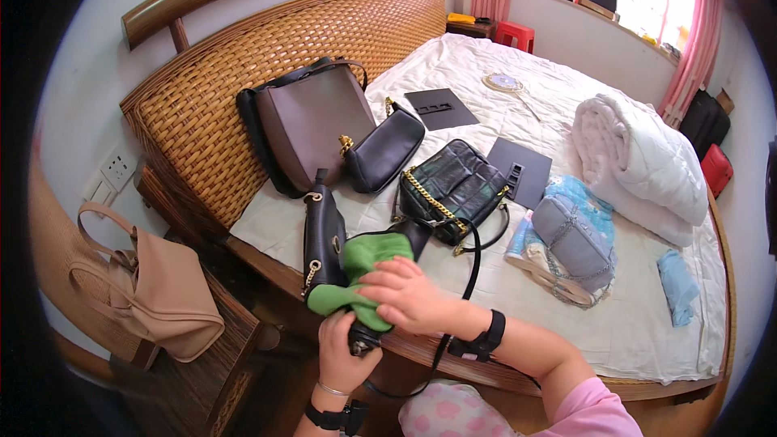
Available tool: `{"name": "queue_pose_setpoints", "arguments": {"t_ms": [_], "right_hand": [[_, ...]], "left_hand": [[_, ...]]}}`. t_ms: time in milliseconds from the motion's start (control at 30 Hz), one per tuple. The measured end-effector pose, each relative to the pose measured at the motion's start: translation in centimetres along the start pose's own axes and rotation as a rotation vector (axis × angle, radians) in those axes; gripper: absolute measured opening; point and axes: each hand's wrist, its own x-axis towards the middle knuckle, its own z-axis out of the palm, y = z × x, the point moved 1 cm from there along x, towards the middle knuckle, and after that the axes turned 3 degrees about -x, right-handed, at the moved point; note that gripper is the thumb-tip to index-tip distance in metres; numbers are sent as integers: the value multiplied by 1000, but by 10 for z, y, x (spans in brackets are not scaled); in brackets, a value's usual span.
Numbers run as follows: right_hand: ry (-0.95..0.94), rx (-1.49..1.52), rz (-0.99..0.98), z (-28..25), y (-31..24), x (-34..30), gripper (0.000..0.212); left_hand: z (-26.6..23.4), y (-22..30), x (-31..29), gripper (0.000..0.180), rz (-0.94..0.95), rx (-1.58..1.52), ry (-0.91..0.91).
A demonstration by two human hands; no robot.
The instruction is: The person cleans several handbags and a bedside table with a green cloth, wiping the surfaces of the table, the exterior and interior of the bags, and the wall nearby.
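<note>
A green cloth (376, 251) is draped over a black handbag (366, 340) at the bed's near edge; the cloth hides most of that bag. My left hand (344, 352) is closed around the bag's near end, by a metal fitting. Across the cloth lies my right hand (405, 295), its fingers bent over the fabric and pressing it onto the bag. A long black strap (472, 275) loops down past my right wrist. Just left of the cloth is another black bag (325, 226) with chain links. A dark green quilted bag (453, 186) with a gold chain lies beyond my hands.
Farther back are a large taupe bag (312, 121) and a small black pouch bag (386, 148). Two dark flat boards (441, 109) lie near them. To the right are a grey-blue bag (575, 239) and a white quilt (639, 162). A beige tote (174, 291) stands left on a wooden bench.
</note>
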Motion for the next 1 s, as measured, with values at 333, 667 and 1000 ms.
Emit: {"name": "queue_pose_setpoints", "arguments": {"t_ms": [333, 667, 1000], "right_hand": [[49, -152, 244, -17, 23, -30, 25], [-328, -52, 96, -5, -24, -46, 40], [-284, -332, 350, -11, 24, -26, 52]], "left_hand": [[2, 9, -16, 57, 207, 143, -228], [22, -8, -28, 58, 371, 221, -81], [19, -5, -20, 64, 390, 254, -181]]}}
